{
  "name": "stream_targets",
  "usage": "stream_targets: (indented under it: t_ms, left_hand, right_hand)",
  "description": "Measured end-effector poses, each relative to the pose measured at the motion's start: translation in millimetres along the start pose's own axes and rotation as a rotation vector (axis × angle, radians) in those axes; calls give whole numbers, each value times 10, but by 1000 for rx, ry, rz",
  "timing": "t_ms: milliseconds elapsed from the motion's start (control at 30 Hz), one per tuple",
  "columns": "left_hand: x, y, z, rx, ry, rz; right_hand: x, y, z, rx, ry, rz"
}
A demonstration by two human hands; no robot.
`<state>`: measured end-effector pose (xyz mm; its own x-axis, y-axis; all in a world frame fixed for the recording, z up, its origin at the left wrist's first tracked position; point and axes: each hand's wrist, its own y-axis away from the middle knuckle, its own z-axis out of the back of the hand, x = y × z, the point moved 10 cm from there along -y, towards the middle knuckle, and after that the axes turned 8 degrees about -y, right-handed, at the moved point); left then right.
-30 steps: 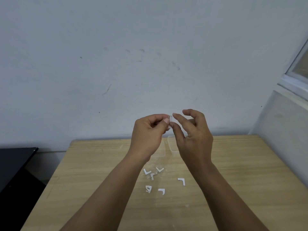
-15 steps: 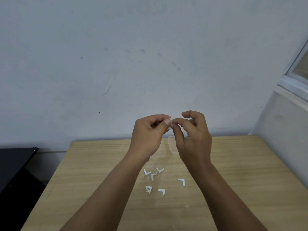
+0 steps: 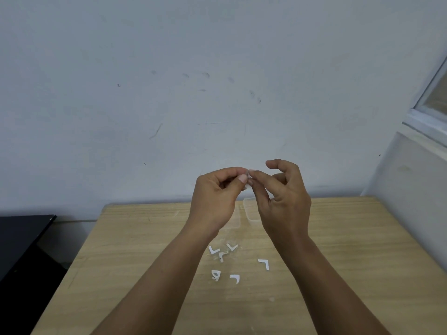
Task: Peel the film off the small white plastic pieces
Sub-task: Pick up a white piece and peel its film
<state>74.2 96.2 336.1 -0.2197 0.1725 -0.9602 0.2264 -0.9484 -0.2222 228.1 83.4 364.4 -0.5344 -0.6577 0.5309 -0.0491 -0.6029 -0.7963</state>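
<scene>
Both hands are raised above the wooden table (image 3: 338, 262), fingertips meeting. My left hand (image 3: 215, 197) pinches a small white plastic piece (image 3: 247, 174) between thumb and forefinger; only a sliver of it shows. My right hand (image 3: 283, 197) pinches at the same piece from the right with thumb and forefinger, its other fingers curled above. Whether film is lifted cannot be seen. Several white L-shaped pieces lie on the table below, among them one at the left (image 3: 213, 250), one at the right (image 3: 264, 264) and one nearer me (image 3: 235, 278).
A clear plastic container (image 3: 249, 209) stands on the table behind my hands, partly hidden. A black surface (image 3: 21, 238) lies left of the table. A grey wall runs behind, and a window ledge (image 3: 423, 124) projects at the right.
My right hand's upper fingers have uncurled and lifted a little while its thumb and forefinger stay at the piece. My left hand has barely moved.
</scene>
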Motion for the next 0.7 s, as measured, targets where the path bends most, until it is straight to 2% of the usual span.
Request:
stream_targets:
  t_ms: [700]
  left_hand:
    - [-57,14,-6,14,16,-42]
  right_hand:
    - [-4,11,25,-33,0,-2]
